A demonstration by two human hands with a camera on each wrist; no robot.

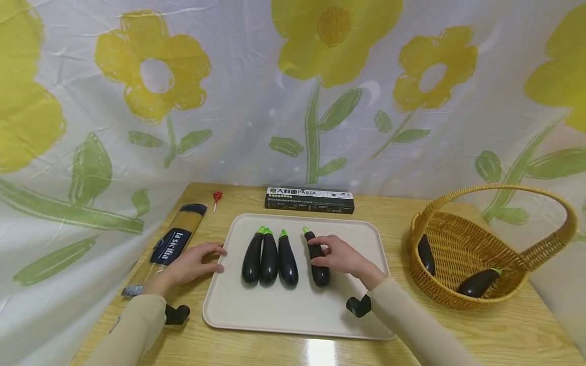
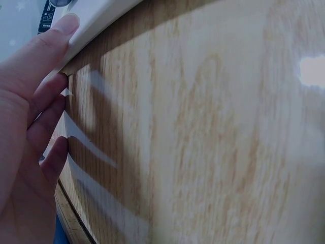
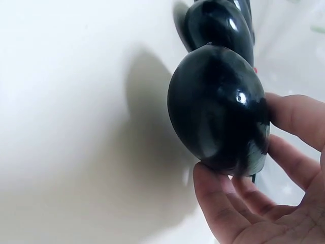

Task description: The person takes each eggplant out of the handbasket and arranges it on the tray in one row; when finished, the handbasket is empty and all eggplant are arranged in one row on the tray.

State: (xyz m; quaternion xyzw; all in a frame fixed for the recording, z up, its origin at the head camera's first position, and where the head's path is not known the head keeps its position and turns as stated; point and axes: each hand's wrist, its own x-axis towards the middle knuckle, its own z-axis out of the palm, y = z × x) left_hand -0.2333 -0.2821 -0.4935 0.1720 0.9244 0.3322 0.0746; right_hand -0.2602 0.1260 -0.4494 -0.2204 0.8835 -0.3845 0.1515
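Observation:
On the beige tray (image 1: 302, 310), three dark eggplants (image 1: 268, 262) lie side by side with their green stems pointing away. A fourth eggplant (image 1: 320, 274) lies to their right, and my right hand (image 1: 341, 255) grips it between thumb and fingers. The right wrist view shows the glossy rounded end of this held eggplant (image 3: 218, 109), with another eggplant (image 3: 218, 23) behind it. My left hand (image 1: 194, 262) is at the tray's left rim, its fingers relaxed. Up close, the left hand's thumb (image 2: 68, 24) lies along the tray's edge (image 2: 101, 23).
A wicker basket (image 1: 439, 290) with a tall handle stands at the right, holding two eggplants (image 1: 478, 283). Behind the tray sits a black-and-white pasta box (image 1: 309, 200). A pasta packet (image 1: 176, 239) and a red lollipop (image 1: 217, 197) lie at the left. A flowered curtain (image 1: 242, 101) hangs behind.

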